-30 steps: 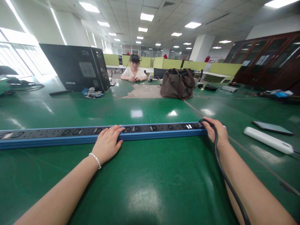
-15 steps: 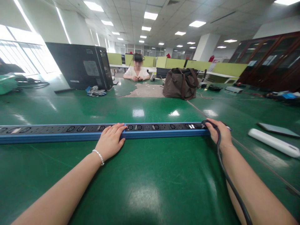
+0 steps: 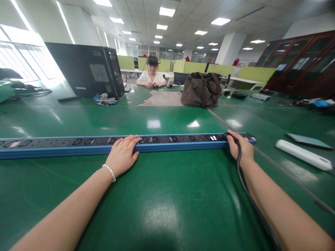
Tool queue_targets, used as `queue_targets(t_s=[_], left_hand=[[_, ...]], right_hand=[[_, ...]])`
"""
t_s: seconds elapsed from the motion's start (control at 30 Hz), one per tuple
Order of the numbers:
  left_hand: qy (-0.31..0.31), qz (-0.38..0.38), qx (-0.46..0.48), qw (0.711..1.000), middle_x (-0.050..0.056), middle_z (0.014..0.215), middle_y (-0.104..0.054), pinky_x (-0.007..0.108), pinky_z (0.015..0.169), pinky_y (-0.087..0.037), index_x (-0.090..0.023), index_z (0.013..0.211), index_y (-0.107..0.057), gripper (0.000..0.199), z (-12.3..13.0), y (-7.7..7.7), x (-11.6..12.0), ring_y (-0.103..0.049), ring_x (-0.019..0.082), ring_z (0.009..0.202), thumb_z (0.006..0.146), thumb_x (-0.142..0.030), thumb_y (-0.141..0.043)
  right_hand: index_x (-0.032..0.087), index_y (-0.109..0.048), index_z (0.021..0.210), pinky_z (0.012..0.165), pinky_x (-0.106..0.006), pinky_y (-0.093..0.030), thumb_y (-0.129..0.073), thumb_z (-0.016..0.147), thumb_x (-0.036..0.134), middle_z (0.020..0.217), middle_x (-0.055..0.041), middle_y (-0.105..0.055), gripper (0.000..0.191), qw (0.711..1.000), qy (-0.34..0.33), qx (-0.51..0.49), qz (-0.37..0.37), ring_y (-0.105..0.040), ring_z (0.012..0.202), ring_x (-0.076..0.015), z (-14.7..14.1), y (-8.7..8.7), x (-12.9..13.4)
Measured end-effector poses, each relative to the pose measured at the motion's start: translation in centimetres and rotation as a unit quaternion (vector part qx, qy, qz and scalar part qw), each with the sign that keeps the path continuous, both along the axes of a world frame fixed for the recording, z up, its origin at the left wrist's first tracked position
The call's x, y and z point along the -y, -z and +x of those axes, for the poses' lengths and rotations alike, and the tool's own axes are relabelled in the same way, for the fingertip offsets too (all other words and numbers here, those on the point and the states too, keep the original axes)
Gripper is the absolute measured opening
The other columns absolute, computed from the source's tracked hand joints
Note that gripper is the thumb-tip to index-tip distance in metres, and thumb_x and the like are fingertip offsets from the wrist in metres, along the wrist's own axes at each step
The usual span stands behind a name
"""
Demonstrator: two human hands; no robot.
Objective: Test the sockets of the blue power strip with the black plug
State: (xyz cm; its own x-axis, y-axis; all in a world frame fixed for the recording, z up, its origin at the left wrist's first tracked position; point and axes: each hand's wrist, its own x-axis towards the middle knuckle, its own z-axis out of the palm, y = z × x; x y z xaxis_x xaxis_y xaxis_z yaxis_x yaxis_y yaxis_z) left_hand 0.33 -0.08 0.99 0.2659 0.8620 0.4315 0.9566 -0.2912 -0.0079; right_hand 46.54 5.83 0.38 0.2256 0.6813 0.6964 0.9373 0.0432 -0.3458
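Observation:
A long blue power strip [image 3: 167, 147] with a black face and several sockets lies across the green table. My left hand [image 3: 125, 150] holds it near the middle, fingers over the top and thumb against the front side. At its right end, my right hand [image 3: 242, 146] is closed around a black plug [image 3: 227, 135], which is at the strip's face beside two white marks. A thick black cord [image 3: 240, 167] runs from the plug down along my right forearm. My fingers partly hide the plug, so how deep it sits cannot be seen.
To the right lie a white elongated device [image 3: 303, 155] and a flat dark-edged panel [image 3: 309, 140]. Farther back are a black computer tower [image 3: 86, 71], gloves [image 3: 105, 100] and a brown bag [image 3: 200, 90]. Another person [image 3: 151, 75] sits across the table, hands together.
My right hand has shifted slightly and turned on the plug, and more of the strip's right end shows. The left hand keeps its place on the strip. The view has tilted slightly.

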Motion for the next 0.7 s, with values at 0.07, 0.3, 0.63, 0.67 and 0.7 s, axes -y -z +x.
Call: queue_targets(t_s=[0.07, 0.3, 0.63, 0.67, 0.7], left_hand=[[-0.001, -0.002, 0.001, 1.000, 0.006, 0.135, -0.048, 0.041, 0.106, -0.028, -0.023, 0.127, -0.044, 0.047, -0.04, 0.04, -0.03, -0.042, 0.022, 0.125, 0.080, -0.028, -0.046], [-0.003, -0.007, 0.010, 1.000, 0.006, 0.135, -0.048, 0.042, 0.106, -0.028, -0.024, 0.127, -0.044, 0.048, -0.01, -0.01, 0.03, -0.043, 0.022, 0.124, 0.080, -0.029, -0.046], [-0.004, 0.000, -0.005, 1.000, 0.006, 0.135, -0.048, 0.041, 0.106, -0.028, -0.022, 0.128, -0.043, 0.048, -0.15, 0.23, -0.07, -0.043, 0.022, 0.124, 0.080, -0.028, -0.046], [-0.004, 0.001, -0.005, 1.000, 0.006, 0.135, -0.048, 0.041, 0.106, -0.028, -0.022, 0.128, -0.043, 0.048, -0.16, 0.24, -0.07, -0.043, 0.022, 0.124, 0.080, -0.028, -0.046], [-0.004, 0.002, -0.005, 1.000, 0.006, 0.135, -0.048, 0.041, 0.106, -0.028, -0.022, 0.128, -0.043, 0.048, -0.15, 0.23, -0.07, -0.043, 0.022, 0.124, 0.080, -0.028, -0.046]], right_hand=[[0.025, -0.066, 0.109, 0.077, -0.041, -0.049, -0.048, 0.079, 0.044, 0.088, -0.0080, -0.069, 0.039, 1.000, 0.011, 0.005, -0.015, -0.062, 0.078, -0.0251, 0.11, 0.09, 0.16], [0.028, -0.066, 0.110, 0.071, -0.038, -0.049, -0.048, 0.079, 0.045, 0.083, -0.0060, -0.070, 0.040, 0.999, 0.023, 0.026, -0.034, -0.062, 0.073, -0.0240, 0.46, -0.05, 0.03], [0.026, -0.065, 0.112, 0.067, -0.036, -0.049, -0.048, 0.079, 0.044, 0.083, -0.0069, -0.070, 0.041, 0.997, 0.027, 0.025, -0.068, -0.062, 0.070, -0.0236, -0.36, -0.77, 0.58], [0.026, -0.065, 0.112, 0.065, -0.035, -0.049, -0.048, 0.079, 0.044, 0.081, -0.0066, -0.070, 0.041, 0.997, 0.030, 0.029, -0.063, -0.062, 0.067, -0.0229, -0.33, -0.74, 0.54], [0.026, -0.066, 0.111, 0.063, -0.034, -0.048, -0.048, 0.079, 0.044, 0.079, -0.0063, -0.070, 0.041, 0.997, 0.032, 0.034, -0.057, -0.061, 0.065, -0.0221, -0.28, -0.69, 0.48]])
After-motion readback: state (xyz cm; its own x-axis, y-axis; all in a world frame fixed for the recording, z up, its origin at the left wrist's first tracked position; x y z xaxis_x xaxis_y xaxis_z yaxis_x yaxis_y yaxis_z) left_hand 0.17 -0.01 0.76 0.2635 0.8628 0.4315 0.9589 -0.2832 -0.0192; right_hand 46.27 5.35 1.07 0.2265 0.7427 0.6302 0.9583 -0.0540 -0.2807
